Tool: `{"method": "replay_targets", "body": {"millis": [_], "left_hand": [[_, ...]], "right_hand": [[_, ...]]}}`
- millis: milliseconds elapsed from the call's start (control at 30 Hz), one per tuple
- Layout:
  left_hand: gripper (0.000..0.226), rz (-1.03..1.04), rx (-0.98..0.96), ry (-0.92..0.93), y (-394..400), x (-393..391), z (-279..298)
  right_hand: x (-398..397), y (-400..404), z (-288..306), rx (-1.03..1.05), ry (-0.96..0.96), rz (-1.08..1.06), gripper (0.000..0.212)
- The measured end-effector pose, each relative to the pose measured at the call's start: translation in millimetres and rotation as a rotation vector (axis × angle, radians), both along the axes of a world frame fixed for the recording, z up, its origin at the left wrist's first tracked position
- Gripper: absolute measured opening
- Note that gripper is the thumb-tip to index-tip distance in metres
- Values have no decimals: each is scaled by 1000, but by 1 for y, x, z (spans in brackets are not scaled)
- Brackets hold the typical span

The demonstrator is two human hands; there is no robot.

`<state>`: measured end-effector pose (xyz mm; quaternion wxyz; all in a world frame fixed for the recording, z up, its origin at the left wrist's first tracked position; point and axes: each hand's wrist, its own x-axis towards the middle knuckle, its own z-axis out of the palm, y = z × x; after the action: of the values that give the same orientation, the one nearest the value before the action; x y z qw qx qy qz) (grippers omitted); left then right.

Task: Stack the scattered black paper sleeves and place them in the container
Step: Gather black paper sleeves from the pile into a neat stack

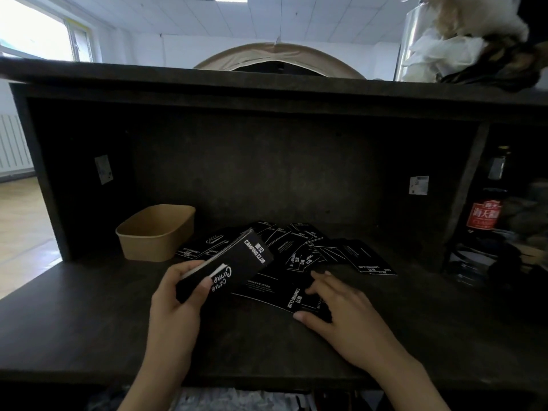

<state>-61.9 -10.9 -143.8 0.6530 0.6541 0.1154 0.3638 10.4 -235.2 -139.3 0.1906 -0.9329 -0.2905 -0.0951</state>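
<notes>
Progress looks to be somewhere around the middle: a partial stack of black paper sleeves is gathered in the left hand, whose grip is pinched round the stack's lower end, thumb on the printed face and fingers behind, the stack tilted up toward one o'clock. How many sleeves it holds cannot be counted, though pale edges along its side suggest several.

At three o'clock from that hand, the right hand lies flat on the dark tabletop, its grip spread, with straight fingers and thumb pressing on the nearest loose sleeve, apparently to slide or lift it toward the stack.

Beyond both hands, at twelve to one o'clock, more scattered sleeves lie overlapping in a loose fan, and one sits apart at the far right edge of the spread. At least half a dozen appear uncollected.

At ten o'clock from the stack stands the brown paper container, just beside the leftmost sleeves; the part of its inside that shows holds no sleeves. So the gathering is under way, and the placing is not yet done.
</notes>
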Motion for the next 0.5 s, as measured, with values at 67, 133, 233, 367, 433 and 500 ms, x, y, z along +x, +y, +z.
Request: {"method": "replay_targets", "body": {"millis": [67,133,233,367,433,500], "left_hand": [[32,-14,0,0,-2,-1,1],[31,-29,21,5,-3,-1,1],[30,-46,24,-7,-3,-2,3],[29,-159,54,31,-4,-6,6],[29,-251,221,84,-4,-8,6],[33,-300,462,109,-7,-9,6]], "right_hand": [[-1,1,1,-25,-12,39,52],[-3,1,3,-23,16,70,56],[-3,1,3,47,30,34,60],[-4,0,2,93,-24,-106,52],[-5,-1,2,104,-61,-145,43],[-7,0,3,132,-103,-175,29]]}}
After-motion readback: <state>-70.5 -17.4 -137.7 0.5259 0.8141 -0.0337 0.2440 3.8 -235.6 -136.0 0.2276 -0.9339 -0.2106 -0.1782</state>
